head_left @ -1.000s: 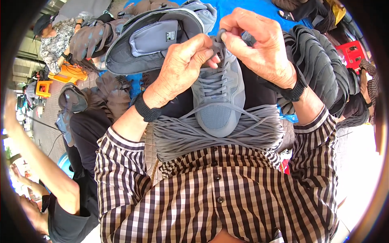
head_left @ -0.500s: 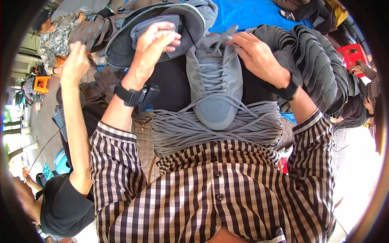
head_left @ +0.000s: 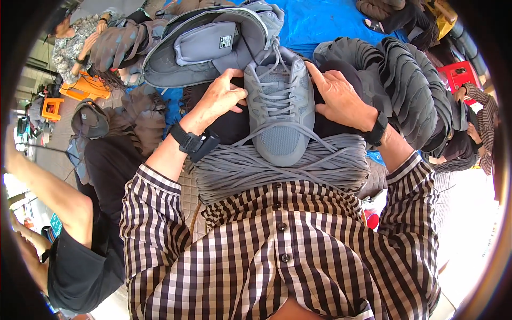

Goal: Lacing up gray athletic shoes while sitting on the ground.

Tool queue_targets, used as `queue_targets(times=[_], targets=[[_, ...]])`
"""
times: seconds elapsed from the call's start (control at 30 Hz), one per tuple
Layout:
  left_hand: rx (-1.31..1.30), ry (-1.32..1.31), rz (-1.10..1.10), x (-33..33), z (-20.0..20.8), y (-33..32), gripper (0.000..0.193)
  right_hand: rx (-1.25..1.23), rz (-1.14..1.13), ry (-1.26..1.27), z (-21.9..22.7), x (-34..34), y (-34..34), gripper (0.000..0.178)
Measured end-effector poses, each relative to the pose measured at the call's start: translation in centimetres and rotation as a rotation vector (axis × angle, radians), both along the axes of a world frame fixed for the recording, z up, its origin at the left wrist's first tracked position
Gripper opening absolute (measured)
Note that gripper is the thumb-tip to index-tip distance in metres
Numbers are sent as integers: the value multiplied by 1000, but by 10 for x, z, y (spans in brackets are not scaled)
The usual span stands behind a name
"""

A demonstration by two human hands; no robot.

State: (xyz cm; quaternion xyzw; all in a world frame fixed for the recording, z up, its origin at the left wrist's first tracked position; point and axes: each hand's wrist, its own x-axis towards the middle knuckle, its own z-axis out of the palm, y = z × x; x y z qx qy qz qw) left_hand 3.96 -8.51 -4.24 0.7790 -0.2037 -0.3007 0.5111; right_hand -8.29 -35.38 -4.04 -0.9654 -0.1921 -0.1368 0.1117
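Observation:
A grey shoe upper (head_left: 281, 140) with a mesh toe lies in front of me, toe toward my body. Grey lace (head_left: 278, 101) zigzags up its front, and its upper part stands in a loop by the collar. My left hand (head_left: 221, 100) is at the upper's left side, thumb and forefinger apart, fingertips close to its edge. On the other side, my right hand (head_left: 344, 98) has its forefinger stretched along the upper's right edge and its thumb apart. Neither hand shows a closed grip. Beneath the toe lies a thick bundle of grey laces (head_left: 229, 170) across my lap.
Another grey upper (head_left: 160, 61), opened wide with its label showing, lies beyond my left hand. Stacked grey uppers (head_left: 410, 90) fill the right side. A blue sheet (head_left: 320, 24) spreads behind. At left are a co-worker's bare arm (head_left: 58, 186) and orange stools (head_left: 85, 85).
My left hand has come down to the upper's left side. My right hand has let go of the lace by the collar and opened along the right edge. The co-worker's arm at left has swung down.

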Motion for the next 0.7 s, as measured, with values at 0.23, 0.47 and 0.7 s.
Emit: queue_targets(times=[0.23,0.47,0.7], targets=[[-102,251,-55,-4,6,9,56,163,-33,220,9,-2,2,82],[194,-566,-65,-8,18,24,24,158,33,8,21,8,12,73],[396,-1577,91,73,101,19,63,216,-14,-27,25,33,15,72]])
